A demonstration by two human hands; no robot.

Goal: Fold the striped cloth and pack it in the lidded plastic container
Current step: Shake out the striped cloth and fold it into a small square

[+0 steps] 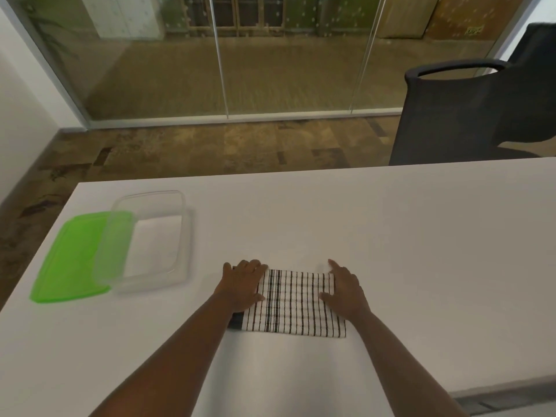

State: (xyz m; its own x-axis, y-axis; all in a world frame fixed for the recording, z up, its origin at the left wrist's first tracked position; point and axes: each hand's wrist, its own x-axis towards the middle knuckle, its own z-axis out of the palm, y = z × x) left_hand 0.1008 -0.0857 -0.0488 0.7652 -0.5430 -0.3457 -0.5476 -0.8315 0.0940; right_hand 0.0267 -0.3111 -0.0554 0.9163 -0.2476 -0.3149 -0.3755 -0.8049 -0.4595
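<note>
A green lid lay flat at the far left of the white table, well to the left of both hands. Just beside it, overlapping its right edge, stood the clear plastic container, uncovered and with nothing in it, still well left of the left hand's fingers and a little farther from the person.

The left hand rested palm down on the left end of the striped cloth, fingers stretched out flat and close together, pointing away from the person; they pressed on the cloth rather than gripped it. The cloth lay folded into a small rectangle between the two hands, white with black stripes, a dark band showing at its near left corner under the left wrist.

The right hand lay flat on the cloth's right end, fingers extended and uncurled, thumb pointing inward over the stripes.

Beyond the table's far right edge stood a dark chair.
</note>
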